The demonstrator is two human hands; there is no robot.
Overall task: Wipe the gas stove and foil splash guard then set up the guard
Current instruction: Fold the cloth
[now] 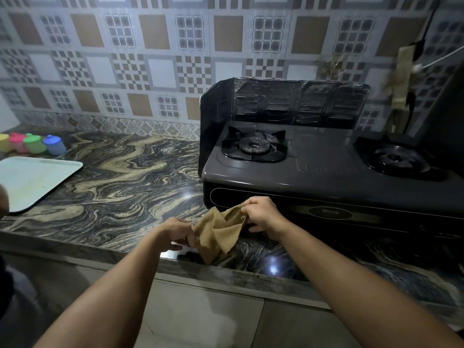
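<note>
A dark two-burner gas stove (324, 169) sits on the marbled counter (120, 182) at the right. A foil splash guard (283, 104) stands upright around the stove's back and left side. In front of the stove, over the counter's front edge, both my hands hold a tan cloth (218, 232) between them. My left hand (178, 233) pinches its left edge. My right hand (261, 214) grips its upper right part, close to the stove's front panel. The cloth hangs loosely folded.
A pale green tray (35, 179) lies on the counter at the left, with several small coloured lidded cups (35, 144) behind it. The patterned tiled wall runs along the back. Cables and a brown item (401, 79) hang at the far right.
</note>
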